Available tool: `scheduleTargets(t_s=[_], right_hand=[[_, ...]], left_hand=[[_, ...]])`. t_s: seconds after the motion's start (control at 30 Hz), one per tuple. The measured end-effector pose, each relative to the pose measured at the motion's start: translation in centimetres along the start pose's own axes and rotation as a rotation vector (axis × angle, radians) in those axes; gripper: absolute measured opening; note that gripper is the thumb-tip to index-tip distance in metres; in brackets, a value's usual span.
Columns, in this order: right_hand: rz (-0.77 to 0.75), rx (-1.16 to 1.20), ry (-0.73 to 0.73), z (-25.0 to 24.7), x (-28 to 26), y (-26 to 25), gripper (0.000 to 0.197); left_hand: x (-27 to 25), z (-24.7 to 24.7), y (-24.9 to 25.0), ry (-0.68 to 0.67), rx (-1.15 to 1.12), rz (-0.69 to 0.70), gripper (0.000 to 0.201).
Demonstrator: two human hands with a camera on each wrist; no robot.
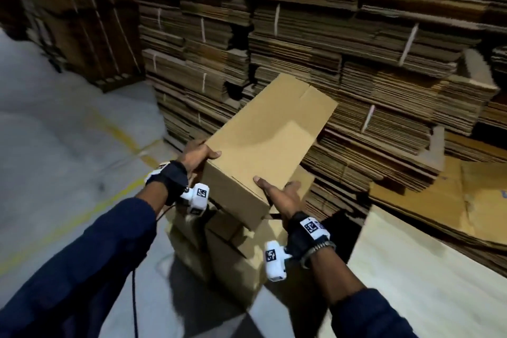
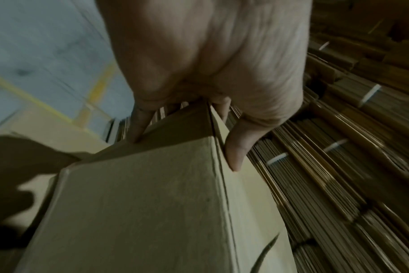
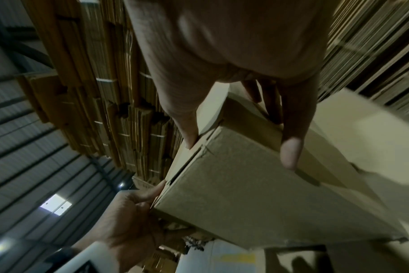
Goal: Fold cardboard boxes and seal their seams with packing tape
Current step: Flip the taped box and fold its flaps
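A person is holding a folded-up cardboard box in the air between both hands, its long body tilting up and away toward the stacks of flattened cardboard that are filling the background. The left hand is gripping the box's near left corner: the thumb is lying on the top face while the fingers are curling round the side below, as the left wrist view shows. The right hand is clasping the near right corner, its thumb pressing along the top edge and the fingers wrapping onto the underside, so both hands are closed around the carton rather than spread. The near end face of the box is looking closed, with a flap seam running beside the right thumb.

Below the held box, other assembled boxes are sitting on the grey concrete floor, which is carrying yellow painted lines. To the right, a large flat cardboard sheet is lying near the person, and more flattened sheets are resting beyond it at the foot of the stacks. White straps are binding several bundles. Dark blue sleeves are covering both forearms, and each wrist is wearing a black strap with a white camera unit.
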State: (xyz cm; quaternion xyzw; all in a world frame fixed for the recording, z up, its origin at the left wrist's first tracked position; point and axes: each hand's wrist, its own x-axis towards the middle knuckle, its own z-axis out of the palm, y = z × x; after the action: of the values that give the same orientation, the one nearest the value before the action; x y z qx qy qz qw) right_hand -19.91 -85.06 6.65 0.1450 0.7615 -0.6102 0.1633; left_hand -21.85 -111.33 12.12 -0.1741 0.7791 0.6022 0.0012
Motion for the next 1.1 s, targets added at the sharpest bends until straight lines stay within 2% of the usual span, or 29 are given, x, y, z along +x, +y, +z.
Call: scheduleTargets(t_s=[0.07,0.17,0.27,0.4,0.47,0.53,0.63,0.7,0.8,0.9,1.1], right_hand=[[0.041,0.024,-0.072,4.7,0.6,-1.6,0.152],[0.058,0.013,-0.092,11.0,3.1,-2.7,0.155],[0.099,-0.034,-0.11,15.9,5.9,-2.9,0.163],[0.058,-0.119,-0.094,21.1,7.7,-3.3,0.174],[0.068,-0.124,-0.09,23.1,8.6,-2.9,0.172],[0.091,-0.179,-0.126,23.9,7.9,-3.2,0.165],[0.087,-0.29,-0.172,24.7,7.3,-3.4,0.145],[0.085,-0.329,-0.174,25.5,7.8,-2.9,0.136],[0.102,-0.358,-0.188,26.8,8.3,-2.9,0.124],[0.155,-0.287,-0.199,27.1,8.0,-3.9,0.111],[0.191,-0.298,-0.173,25.8,7.4,-3.9,0.1]], left_hand=[[2.3,-3.8,-0.7,0.054,-0.047,-0.002,0.032],[6.0,-8.5,-2.3,0.092,-0.108,-0.029,0.035],[9.6,-11.9,-4.3,0.139,-0.126,-0.016,0.031],[13.9,-15.2,-6.7,0.234,-0.148,-0.026,0.028],[15.7,-16.2,-8.2,0.235,-0.132,-0.027,0.03],[17.1,-16.8,-10.5,0.232,-0.105,-0.064,0.031],[18.4,-17.2,-14.2,0.24,-0.05,-0.12,0.053],[18.5,-17.4,-15.2,0.249,-0.012,-0.108,0.06],[18.3,-17.8,-15.1,0.298,0.134,-0.079,0.067],[17.9,-17.7,-14.7,0.344,0.338,-0.093,0.069],[15.7,-15.8,-13.2,0.4,0.537,-0.016,0.064]])
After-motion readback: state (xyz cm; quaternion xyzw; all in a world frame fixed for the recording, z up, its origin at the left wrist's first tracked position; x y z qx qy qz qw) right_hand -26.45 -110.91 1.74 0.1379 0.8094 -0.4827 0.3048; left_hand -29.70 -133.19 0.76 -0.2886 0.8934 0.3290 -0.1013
